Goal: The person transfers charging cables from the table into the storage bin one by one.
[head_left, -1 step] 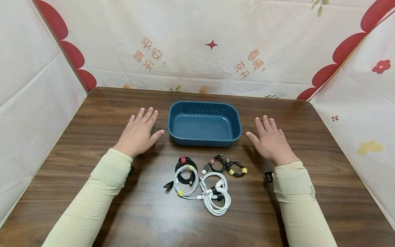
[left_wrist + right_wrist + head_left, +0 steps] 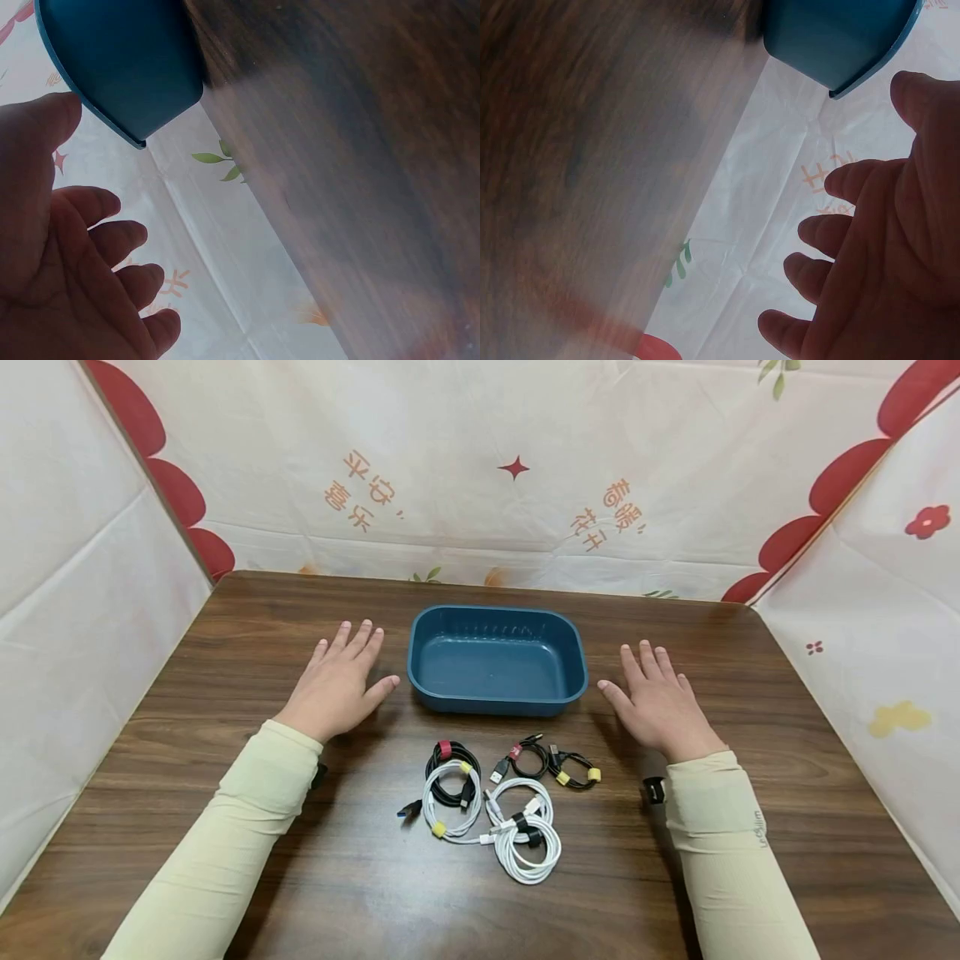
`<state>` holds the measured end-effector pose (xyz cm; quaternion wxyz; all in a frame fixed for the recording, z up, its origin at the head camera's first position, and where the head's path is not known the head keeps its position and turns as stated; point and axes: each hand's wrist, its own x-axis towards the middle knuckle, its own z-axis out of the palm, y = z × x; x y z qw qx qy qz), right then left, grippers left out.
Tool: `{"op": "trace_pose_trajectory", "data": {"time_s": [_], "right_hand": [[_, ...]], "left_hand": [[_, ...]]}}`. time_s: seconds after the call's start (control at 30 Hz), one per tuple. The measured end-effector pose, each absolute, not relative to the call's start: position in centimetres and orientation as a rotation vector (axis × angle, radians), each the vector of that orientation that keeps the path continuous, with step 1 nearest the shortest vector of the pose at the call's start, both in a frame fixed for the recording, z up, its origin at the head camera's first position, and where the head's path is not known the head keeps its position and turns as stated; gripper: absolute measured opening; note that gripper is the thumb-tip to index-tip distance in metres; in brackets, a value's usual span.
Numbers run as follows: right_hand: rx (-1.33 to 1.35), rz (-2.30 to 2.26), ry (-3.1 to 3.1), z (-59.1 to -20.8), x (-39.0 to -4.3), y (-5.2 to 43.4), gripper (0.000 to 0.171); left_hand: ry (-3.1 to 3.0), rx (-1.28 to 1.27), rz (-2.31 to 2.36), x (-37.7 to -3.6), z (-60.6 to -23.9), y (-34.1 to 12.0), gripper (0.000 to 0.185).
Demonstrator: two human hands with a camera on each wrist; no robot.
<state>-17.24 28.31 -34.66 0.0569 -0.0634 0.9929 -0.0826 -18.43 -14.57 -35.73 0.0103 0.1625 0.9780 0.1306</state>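
My left hand (image 2: 351, 675) lies flat and palm down on the wooden table (image 2: 225, 635), just left of an empty dark blue plastic tub (image 2: 495, 612). My right hand (image 2: 647, 692) lies flat the same way to the tub's right. Neither hand holds anything. In front of the tub lie several coiled cables: a black coil with a red tie (image 2: 448, 766), a white coil with yellow ties (image 2: 442, 806), a larger white coil (image 2: 531, 847) and two small black coils (image 2: 553, 764). The left wrist view shows my straight fingers (image 2: 112, 247) beside the tub (image 2: 124, 60). In the right wrist view my fingers (image 2: 832, 247) are beside the tub (image 2: 832, 37).
White printed cloth (image 2: 480, 468) with red and orange patterns walls in the table at the back and both sides. Bare wood stretches left of my left forearm (image 2: 247, 810) and right of my right forearm (image 2: 727, 843).
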Motion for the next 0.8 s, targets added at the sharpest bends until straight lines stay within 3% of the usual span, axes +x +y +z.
{"op": "trace_pose_trajectory", "data": {"time_s": [0.4,0.8], "right_hand": [[-0.209,-0.244,3.015,-34.7,-17.1,28.3,0.083],[-0.370,-0.110,3.050,-34.3,-15.4,27.9,0.080]], "left_hand": [[3.059,0.542,0.417,-18.4,-35.7,-14.3,0.078],[3.004,0.772,0.359,-18.5,-34.7,-12.4,0.078]]}}
